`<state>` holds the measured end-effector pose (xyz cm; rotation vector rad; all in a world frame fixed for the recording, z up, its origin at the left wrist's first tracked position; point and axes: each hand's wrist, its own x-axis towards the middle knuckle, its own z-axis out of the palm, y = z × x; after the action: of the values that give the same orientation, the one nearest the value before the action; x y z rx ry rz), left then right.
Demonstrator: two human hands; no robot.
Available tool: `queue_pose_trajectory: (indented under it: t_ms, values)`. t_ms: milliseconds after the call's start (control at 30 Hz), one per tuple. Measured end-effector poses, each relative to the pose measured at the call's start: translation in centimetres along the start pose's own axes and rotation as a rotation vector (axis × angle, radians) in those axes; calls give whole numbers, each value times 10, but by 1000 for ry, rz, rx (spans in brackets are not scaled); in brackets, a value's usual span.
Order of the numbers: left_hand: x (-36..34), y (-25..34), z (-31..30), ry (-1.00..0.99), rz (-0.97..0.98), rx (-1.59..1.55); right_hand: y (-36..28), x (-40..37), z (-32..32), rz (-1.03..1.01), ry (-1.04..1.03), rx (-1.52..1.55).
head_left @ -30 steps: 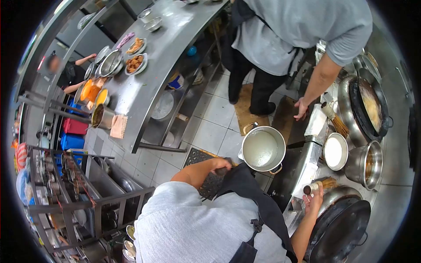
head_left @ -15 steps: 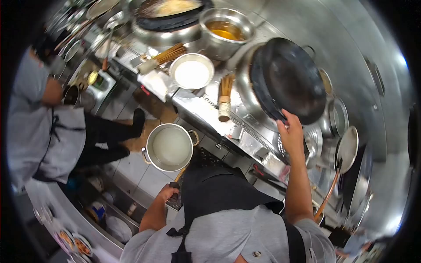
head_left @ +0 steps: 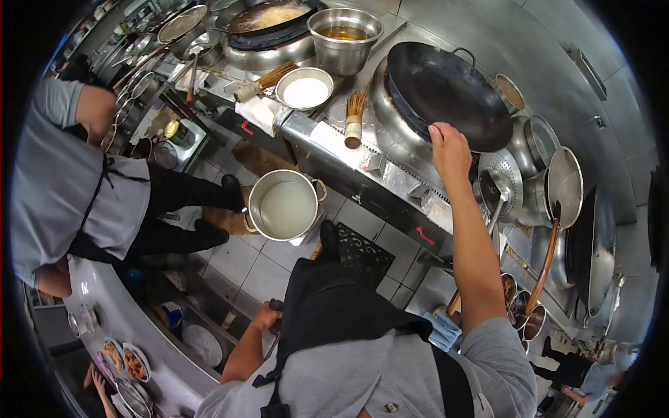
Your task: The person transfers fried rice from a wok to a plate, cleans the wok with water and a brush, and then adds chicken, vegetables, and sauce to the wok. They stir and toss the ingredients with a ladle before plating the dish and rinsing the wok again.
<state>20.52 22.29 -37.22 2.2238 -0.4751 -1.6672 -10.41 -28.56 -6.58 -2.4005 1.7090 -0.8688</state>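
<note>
Currently, a round, dull-black metal wok [head_left: 449,97] sits over a shiny steel ring [head_left: 381,101], far right; the right hand [head_left: 451,152] grips its near rim, the left hand [head_left: 265,318] a dark, half-hidden object [head_left: 277,305].

Wok [head_left: 449,94] and brush [head_left: 355,117] on steel range [head_left: 313,132]

wok [head_left: 446,97] on the stove [head_left: 310,129], right hand [head_left: 453,152] at its near rim, brush [head_left: 355,120] just left of the wok, then a bowl [head_left: 305,106], pot [head_left: 345,57] kinda behind both, strainer [head_left: 514,175] off right, second pot [head_left: 254,207] in front of the stove
</note>
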Motion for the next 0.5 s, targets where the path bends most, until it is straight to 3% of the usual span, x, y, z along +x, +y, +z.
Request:
queue_pose_trajectory:
  t_ms: [100, 233, 367, 500]
  values:
    - [-81, -2, -6, 178, -70, -145, -18, -48, -15, -41, 7, 43]
    - [-106, -45, -20, 276, 64, -376, -36, -118, -10, -84, -69, 72]
    - [-100, -64, -49, 408, 139, -184, -48, -167, 2, -105, -84, 134]
    - [-131, -33, -95, 479, 212, 16, -42, -196, 30, -140, -245, 243]
